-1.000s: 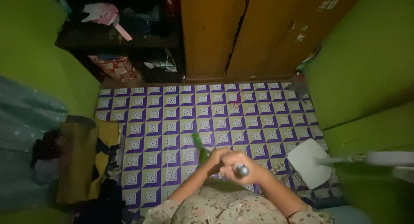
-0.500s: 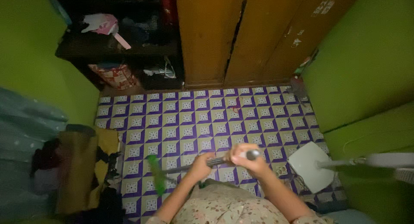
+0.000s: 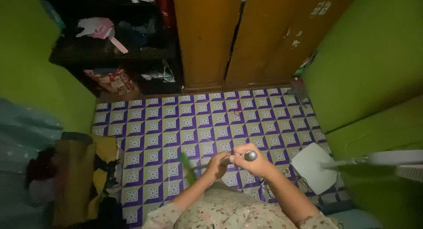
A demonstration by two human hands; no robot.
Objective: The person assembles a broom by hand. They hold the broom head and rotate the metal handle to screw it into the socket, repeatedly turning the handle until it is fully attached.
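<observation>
Both my hands grip a long dark stick with a rounded grey end (image 3: 250, 156) and a green head (image 3: 188, 168) low over the floor. My right hand (image 3: 251, 160) wraps the top end of the handle. My left hand (image 3: 217, 164) holds the shaft just below it. The green head sits to the left of my hands, above the purple and white patterned floor tiles (image 3: 176, 123). My patterned sleeves fill the bottom of the view.
A wooden wardrobe (image 3: 246, 35) stands at the far side, a dark cluttered shelf (image 3: 119, 48) to its left. Green walls close both sides. A white fan base (image 3: 313, 167) with its pole is at right. A pile of cloth and bags (image 3: 75, 176) lies at left.
The green head swung from the centre of the floor to the left, then back toward my hands. My hands shifted slightly with the handle.
</observation>
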